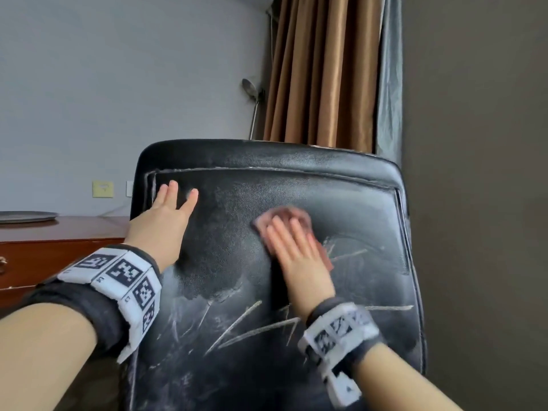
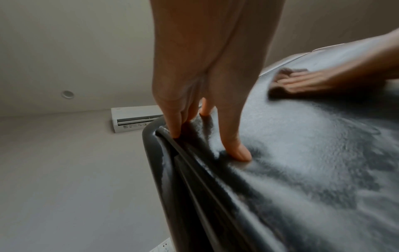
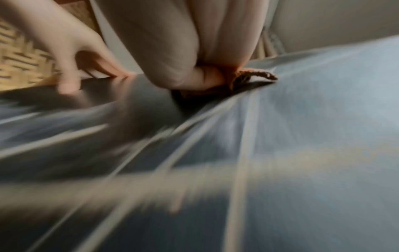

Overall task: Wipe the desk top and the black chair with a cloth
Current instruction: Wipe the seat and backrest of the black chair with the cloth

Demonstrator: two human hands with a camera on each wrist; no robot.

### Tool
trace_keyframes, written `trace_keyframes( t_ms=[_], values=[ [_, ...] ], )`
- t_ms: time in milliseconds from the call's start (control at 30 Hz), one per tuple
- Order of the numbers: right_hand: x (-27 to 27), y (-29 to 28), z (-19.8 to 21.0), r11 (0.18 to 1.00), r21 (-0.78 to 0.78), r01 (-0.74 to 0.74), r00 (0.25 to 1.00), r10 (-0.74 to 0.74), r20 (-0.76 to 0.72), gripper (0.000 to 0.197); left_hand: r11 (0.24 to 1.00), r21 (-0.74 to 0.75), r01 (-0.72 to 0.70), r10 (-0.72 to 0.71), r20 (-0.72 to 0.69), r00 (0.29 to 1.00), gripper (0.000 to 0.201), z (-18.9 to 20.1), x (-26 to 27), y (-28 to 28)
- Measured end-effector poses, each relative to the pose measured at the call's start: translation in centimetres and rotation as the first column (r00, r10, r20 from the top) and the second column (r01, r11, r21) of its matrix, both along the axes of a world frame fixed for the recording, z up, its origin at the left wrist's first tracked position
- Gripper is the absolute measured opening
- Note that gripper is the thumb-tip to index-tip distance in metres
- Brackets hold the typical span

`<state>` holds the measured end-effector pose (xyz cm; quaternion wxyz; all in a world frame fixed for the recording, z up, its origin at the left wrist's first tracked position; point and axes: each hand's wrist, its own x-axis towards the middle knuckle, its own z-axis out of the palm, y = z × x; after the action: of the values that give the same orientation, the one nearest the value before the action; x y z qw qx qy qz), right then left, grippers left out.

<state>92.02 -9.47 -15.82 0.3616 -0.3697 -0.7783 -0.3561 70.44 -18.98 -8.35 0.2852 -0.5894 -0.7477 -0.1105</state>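
Note:
The black chair [image 1: 341, 197] fills the head view; its leather backrest is dusty, with pale scratch-like streaks low down. My left hand [image 1: 166, 215] lies flat on the upper left of the backrest, fingers straight; in the left wrist view my left hand's fingertips [image 2: 237, 153] press the leather beside the piped seam. My right hand [image 1: 292, 244] presses a pinkish-brown cloth [image 1: 292, 213] flat against the middle of the backrest, fingers straight on top of it. The cloth [image 3: 254, 75] peeks out from under my palm in the blurred right wrist view, and the cloth [image 2: 282, 76] also shows in the left wrist view.
A reddish wooden desk [image 1: 74, 232] stands at the left behind the chair, with a grey tray [image 1: 26, 216] on it. Brown curtains [image 1: 320, 69] and a floor lamp [image 1: 253, 93] stand behind. An air conditioner [image 2: 136, 117] hangs on the wall.

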Motion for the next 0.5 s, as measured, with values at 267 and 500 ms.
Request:
trace_keyframes(
  t_ms=[267,500],
  values=[
    [-0.8,-0.6,-3.0,0.995,-0.016,0.096,0.98,-0.097,-0.174,0.058,1.0,0.005,0.004,-0.004,0.011,1.0,0.102,-0.2,-0.5,0.1],
    [6.1,2.5,6.8,0.931,-0.282,0.234,0.93,-0.298,-0.213,0.072,1.0,0.017,-0.015,0.015,0.014,1.0,0.103,-0.3,-0.2,0.8]
  ],
)
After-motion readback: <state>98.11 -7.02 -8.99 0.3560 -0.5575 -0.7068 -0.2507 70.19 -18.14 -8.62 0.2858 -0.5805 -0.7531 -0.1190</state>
